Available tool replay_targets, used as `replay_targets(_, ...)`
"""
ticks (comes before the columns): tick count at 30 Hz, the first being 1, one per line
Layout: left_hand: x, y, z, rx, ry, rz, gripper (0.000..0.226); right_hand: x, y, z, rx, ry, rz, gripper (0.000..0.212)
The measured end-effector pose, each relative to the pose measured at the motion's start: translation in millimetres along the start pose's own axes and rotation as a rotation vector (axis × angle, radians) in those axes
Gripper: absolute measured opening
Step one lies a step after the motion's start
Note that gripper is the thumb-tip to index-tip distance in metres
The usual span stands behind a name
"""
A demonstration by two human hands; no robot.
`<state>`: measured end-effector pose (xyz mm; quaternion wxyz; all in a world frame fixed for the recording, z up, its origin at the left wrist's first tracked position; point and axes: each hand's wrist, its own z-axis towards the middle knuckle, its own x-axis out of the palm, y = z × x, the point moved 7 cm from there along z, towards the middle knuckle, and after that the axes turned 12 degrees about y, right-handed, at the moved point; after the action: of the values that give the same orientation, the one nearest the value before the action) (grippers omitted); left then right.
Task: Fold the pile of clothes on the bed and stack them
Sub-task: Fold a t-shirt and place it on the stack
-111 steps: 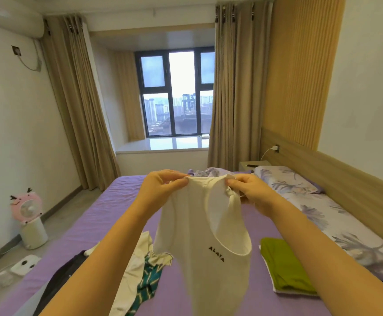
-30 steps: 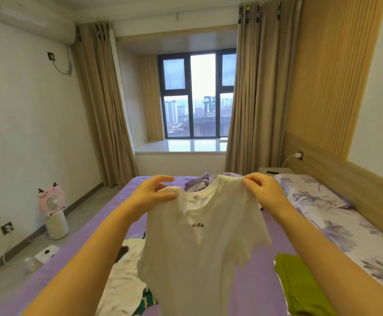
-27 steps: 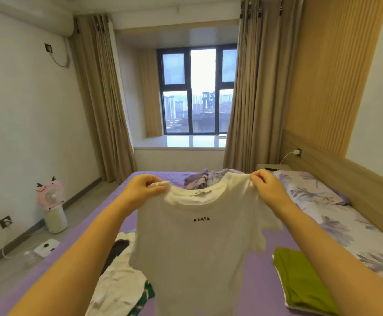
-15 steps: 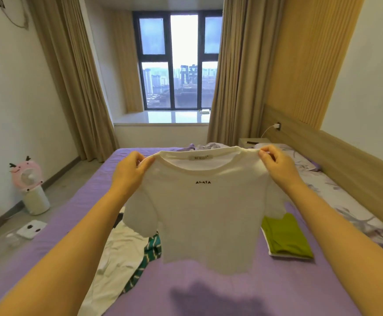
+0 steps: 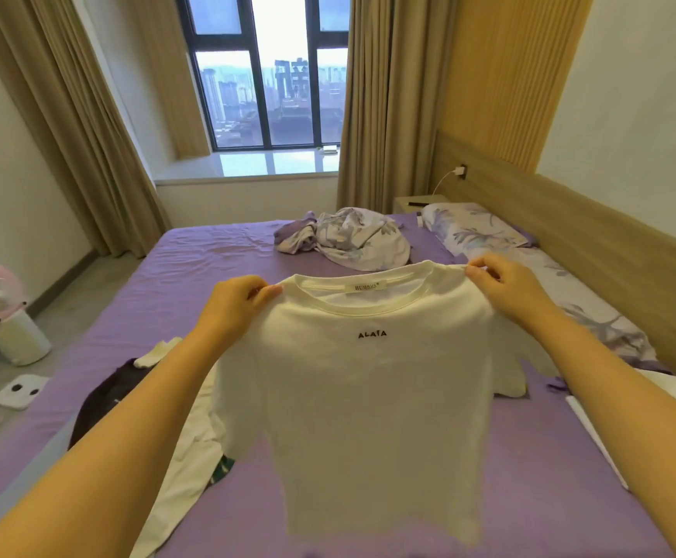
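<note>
A white T-shirt [image 5: 352, 396] was held spread above the purple bed [image 5: 207, 255], front facing the camera. Its left shoulder was pinched by the left hand [image 5: 239, 304], its right shoulder by the right hand [image 5: 505, 287], fingers curled over the seams. Below the left grip, unfolded clothes [image 5: 159, 416] were seen lying on the sheet. Beyond both grips, a crumpled floral quilt [image 5: 348, 239] was noted.

White T-shirt [image 5: 360, 396] (black lettering); purple sheet [image 5: 191, 267]; floral lilac pillow [image 5: 469, 231]; beige curtains [image 5: 384, 102].
</note>
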<state>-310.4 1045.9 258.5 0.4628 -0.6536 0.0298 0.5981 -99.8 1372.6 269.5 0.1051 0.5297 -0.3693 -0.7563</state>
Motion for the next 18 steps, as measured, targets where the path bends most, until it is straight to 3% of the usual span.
replay_targets(8,112.5,57.7,42.1,-0.182,0.242,-0.017,0.018,83.8,-92.8,47.9,0.167,0.223,0.03,0.019)
replay_targets(11,160.8,85.2,54.3,-0.306,0.271,-0.004,0.02,127.6,-140.1,66.3,0.238,0.407,-0.042,0.02)
replay_targets(15,228.5,121.2,66.9,-0.503,0.352,0.196,0.022,187.6,-200.9,85.1,0.296,0.634,-0.177,0.032)
replay_targets(18,283.0,144.7,72.8,-0.627,0.423,0.025,0.021,227.7,-237.6,98.6,0.327,0.694,-0.206,0.037)
